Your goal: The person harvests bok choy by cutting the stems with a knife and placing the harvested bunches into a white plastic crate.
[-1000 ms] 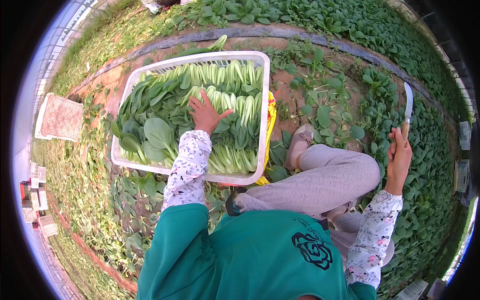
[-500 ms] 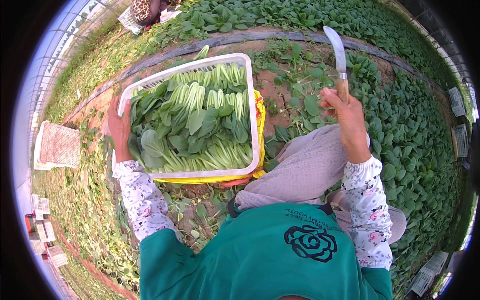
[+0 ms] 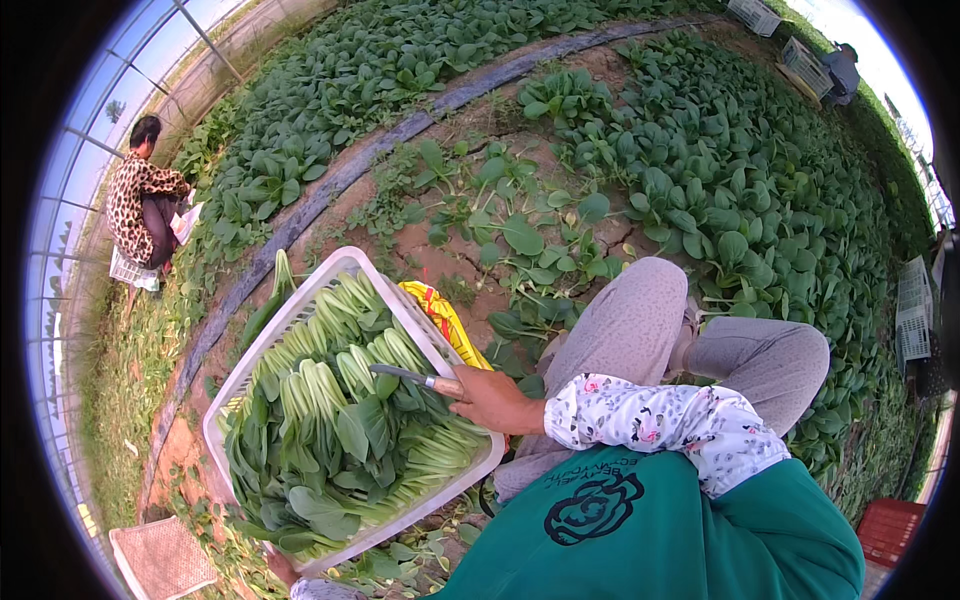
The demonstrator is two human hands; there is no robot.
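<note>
A white plastic crate (image 3: 225,385) in front of me on the left is filled with rows of green bok choy (image 3: 330,395), pale stems beside dark leaves. My right hand (image 3: 500,402) is closed round the wooden handle of a curved knife (image 3: 412,378) and lies over the crate's right rim. The blade points left, just above the stems. Low at the crate's near corner, my left hand (image 3: 283,568) is on the rim; most of it is hidden by the crate and the leaves.
A yellow plastic bag (image 3: 445,320) shows beside the crate. Growing greens (image 3: 735,210) spread at right, and a dark strip (image 3: 310,210) crosses the soil. One person (image 3: 140,205) sits far left, another (image 3: 842,72) far right. More crates (image 3: 912,310) stand at right.
My right hand has brought the knife from raised at the right down to the crate's rim. The view has turned, so the crate appears lower and tilted, with my left hand near the lower edge.
</note>
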